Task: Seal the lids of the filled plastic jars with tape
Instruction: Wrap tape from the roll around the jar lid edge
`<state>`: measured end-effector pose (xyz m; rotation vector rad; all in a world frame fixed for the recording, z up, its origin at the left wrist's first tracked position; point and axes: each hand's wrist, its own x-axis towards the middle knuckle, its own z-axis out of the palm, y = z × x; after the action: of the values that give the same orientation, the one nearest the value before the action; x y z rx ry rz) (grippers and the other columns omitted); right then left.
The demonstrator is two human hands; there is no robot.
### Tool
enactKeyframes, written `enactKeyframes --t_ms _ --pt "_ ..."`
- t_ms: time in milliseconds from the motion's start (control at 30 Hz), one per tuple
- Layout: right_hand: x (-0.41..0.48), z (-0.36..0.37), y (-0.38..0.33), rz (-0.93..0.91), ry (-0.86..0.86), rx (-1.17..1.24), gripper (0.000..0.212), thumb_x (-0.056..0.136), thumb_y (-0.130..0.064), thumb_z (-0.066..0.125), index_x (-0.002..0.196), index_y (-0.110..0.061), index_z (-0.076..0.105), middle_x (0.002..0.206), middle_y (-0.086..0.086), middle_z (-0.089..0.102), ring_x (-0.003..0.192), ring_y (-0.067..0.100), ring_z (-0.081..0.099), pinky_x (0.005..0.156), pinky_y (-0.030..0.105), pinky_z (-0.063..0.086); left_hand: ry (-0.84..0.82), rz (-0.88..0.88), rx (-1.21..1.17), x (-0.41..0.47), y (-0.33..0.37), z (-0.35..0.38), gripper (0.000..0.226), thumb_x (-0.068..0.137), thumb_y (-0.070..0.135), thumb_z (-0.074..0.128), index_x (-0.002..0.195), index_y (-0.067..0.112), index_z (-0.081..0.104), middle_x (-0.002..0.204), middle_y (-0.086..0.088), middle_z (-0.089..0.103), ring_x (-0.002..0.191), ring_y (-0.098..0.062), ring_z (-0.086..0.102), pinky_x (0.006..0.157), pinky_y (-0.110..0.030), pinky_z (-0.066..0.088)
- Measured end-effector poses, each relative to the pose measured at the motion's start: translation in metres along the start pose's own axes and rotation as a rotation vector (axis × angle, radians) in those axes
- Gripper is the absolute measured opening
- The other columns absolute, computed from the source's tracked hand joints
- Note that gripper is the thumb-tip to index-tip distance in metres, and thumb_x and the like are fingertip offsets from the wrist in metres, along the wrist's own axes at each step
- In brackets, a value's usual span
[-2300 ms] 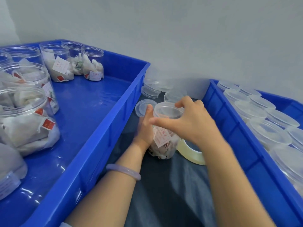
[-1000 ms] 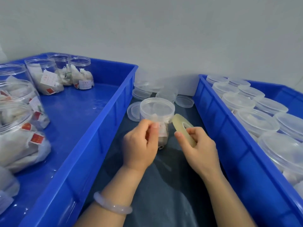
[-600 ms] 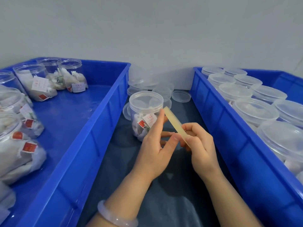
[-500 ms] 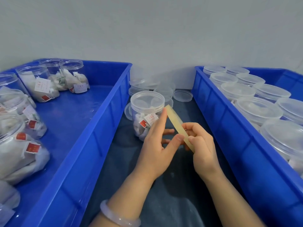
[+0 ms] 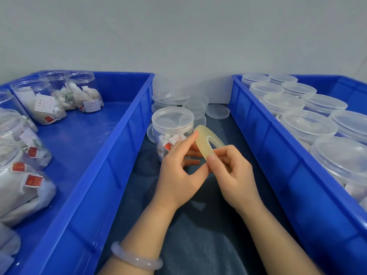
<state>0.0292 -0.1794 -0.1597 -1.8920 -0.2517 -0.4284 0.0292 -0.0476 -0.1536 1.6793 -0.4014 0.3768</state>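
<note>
A clear lidded plastic jar [image 5: 172,126] filled with white sachets stands on the dark cloth between two blue trays. Just in front of it, a yellowish roll of clear tape [image 5: 206,141] is held up on edge. My right hand [image 5: 230,171] grips the roll's lower part with thumb and curled fingers. My left hand [image 5: 178,171] touches the roll's rim with index fingertip and thumb, pinching at its edge. Neither hand touches the jar.
A left blue tray [image 5: 103,167] holds several open filled jars [image 5: 83,90]. A right blue tray [image 5: 282,155] holds several lidded jars [image 5: 307,124]. Loose clear lids [image 5: 217,111] are stacked behind the jar by the grey wall.
Both hands left the jar; the right hand picked up the tape roll and brought it in front of the jar. The left hand came to the roll's rim, and the roll has turned slightly.
</note>
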Motion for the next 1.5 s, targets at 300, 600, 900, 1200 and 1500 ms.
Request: enactKeyframes --t_ms 300,600,900,1200,1500 --pt "0.001 0.000 0.006 0.016 0.072 -0.127 0.026 0.088 -0.049 0.037 0.074 -0.031 0.049 0.072 -0.006 0.061 0.068 0.010 0.059 0.063 0.037 0.047 0.154 -0.135 -0.239 -0.001 -0.002 0.006 0.035 0.077 -0.004 0.072 0.096 0.025 0.070 0.087 0.008 0.075 0.083 -0.011 0.071 0.072 -0.020 0.056" --pt "-0.001 0.001 0.011 -0.028 0.012 -0.159 0.020 0.086 -0.045 0.041 0.080 -0.028 0.051 0.079 -0.018 0.060 0.068 0.006 0.055 0.055 0.014 0.037 0.189 -0.284 -0.401 0.004 -0.007 0.004 0.010 0.081 0.000 0.068 0.085 0.009 0.066 0.080 -0.006 0.072 0.078 -0.020 0.070 0.063 -0.025 0.057" --pt "-0.002 0.004 0.012 -0.023 0.036 -0.145 0.021 0.087 -0.044 0.043 0.081 -0.026 0.052 0.069 -0.006 0.061 0.066 0.010 0.056 0.056 0.022 0.041 0.223 -0.282 -0.386 0.003 -0.004 0.006 0.014 0.085 0.001 0.066 0.090 0.014 0.068 0.086 -0.004 0.074 0.081 -0.019 0.072 0.064 -0.023 0.056" --pt "-0.002 0.003 0.011 -0.031 0.030 -0.200 0.026 0.087 -0.044 0.044 0.081 -0.021 0.054 0.067 -0.006 0.061 0.063 0.011 0.057 0.059 0.034 0.046 0.269 -0.286 -0.303 0.003 -0.007 0.007 0.010 0.086 0.005 0.065 0.083 0.014 0.069 0.078 -0.001 0.074 0.072 -0.015 0.072 0.059 -0.019 0.054" --pt "-0.003 0.007 0.010 -0.010 0.058 -0.204 0.022 0.091 -0.043 0.048 0.082 -0.025 0.057 0.070 -0.009 0.064 0.067 0.007 0.059 0.061 0.034 0.049 0.174 -0.177 -0.011 -0.001 -0.005 0.012 0.015 0.098 0.014 0.046 0.085 0.021 0.051 0.084 0.001 0.062 0.069 0.000 0.063 0.061 -0.013 0.051"
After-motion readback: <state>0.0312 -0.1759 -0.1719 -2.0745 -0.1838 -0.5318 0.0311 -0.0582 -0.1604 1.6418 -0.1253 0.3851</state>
